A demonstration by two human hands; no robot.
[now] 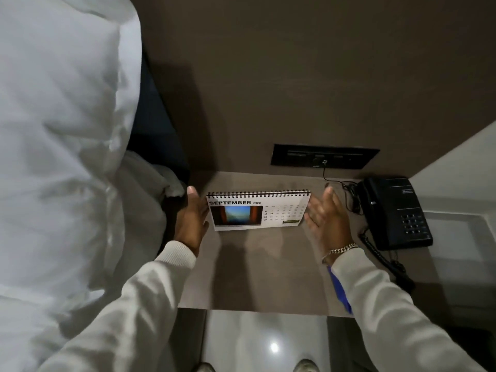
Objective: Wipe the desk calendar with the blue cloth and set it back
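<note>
Calendar: the white spiral-bound desk calendar (259,210), open at September, stands upright on the grey-brown desk (257,269), near the back wall.
Room around it: bare desk surface in front up to the front edge; a narrow strip behind, below the black socket panel (324,156).
Left hand (191,224): flat and upright at the calendar's left edge, fingers (193,196) straight and released, touching or just beside the edge; I cannot tell which.
Right hand (328,220): open palm facing the calendar's right edge, fingers spread, just beside it, holding nothing.
Blue cloth (340,289): a strip shows beneath the right sleeve.
Left boundary: the white bed duvet (59,157) crowds the left hand.
Right boundary: the black corded telephone (394,212) sits near the right hand.
</note>
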